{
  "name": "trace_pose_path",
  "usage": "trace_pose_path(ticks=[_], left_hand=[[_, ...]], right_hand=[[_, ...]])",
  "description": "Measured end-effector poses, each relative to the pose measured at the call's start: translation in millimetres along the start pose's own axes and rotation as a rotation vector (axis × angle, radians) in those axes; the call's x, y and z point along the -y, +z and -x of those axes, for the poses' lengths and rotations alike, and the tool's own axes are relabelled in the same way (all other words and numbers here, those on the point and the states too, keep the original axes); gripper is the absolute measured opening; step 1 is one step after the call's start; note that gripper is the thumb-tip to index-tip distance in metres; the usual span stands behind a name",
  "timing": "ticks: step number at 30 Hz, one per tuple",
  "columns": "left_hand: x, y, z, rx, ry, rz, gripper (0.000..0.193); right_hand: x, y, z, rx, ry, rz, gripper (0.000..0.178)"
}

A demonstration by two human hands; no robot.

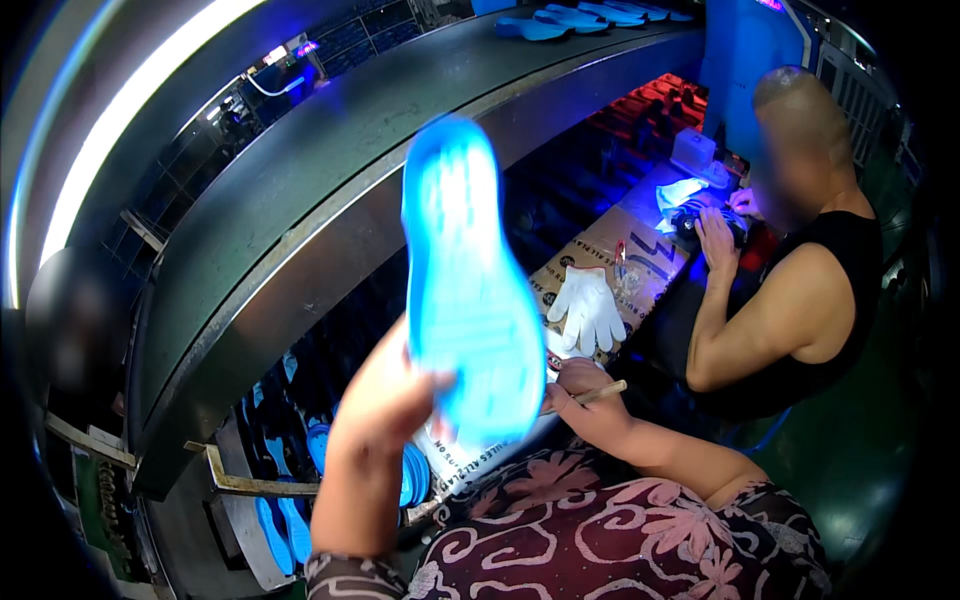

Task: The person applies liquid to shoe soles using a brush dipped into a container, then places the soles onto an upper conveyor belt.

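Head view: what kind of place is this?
Probably a shoe factory line. The left hand holds up a blue shoe sole, more blue soles ride a dark conveyor belt, and a co-worker works on a shoe part at the bench alongside.

Light: I see a dim room with blue glow.
Glare: a bright strip lamp (120,110) shines top left.
Blur: the raised blue sole (465,290) looks soft.
Edges: bent, dark.

A long grey conveyor belt (300,190) curves across the dim room from near left to far right. A bright strip light (120,110) glows at far left, and blue light washes the cardboard-covered table (600,250) beneath the belt's right end.
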State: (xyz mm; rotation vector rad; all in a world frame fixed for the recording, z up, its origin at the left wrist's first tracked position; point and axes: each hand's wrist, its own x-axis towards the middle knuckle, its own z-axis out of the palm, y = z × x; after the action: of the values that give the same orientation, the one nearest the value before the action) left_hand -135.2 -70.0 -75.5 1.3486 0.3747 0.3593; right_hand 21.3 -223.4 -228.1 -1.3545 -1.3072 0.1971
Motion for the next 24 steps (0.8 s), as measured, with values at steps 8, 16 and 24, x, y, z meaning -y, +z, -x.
trace_pose_path(ticks=[8, 16, 24], left_hand=[[-68.0, 26.8, -156.0, -0.157, 0.229, 0.645, 0.053], [89.9, -42.3, -13.3, -0.271, -0.09, -0.023, 0.046], [208.1, -139.9, 163.9, -0.919, -0.334, -1.224, 0.049]], right_hand=[[-6.6, -9.7, -3.0, -0.052, 0.002, 0.01, 0.026], [-24.9, -12.2, 3.6, -0.052, 0.168, -0.104, 0.026], [-19.4, 27.8, 7.1, 0.091, 0.2, -0.172, 0.029]])
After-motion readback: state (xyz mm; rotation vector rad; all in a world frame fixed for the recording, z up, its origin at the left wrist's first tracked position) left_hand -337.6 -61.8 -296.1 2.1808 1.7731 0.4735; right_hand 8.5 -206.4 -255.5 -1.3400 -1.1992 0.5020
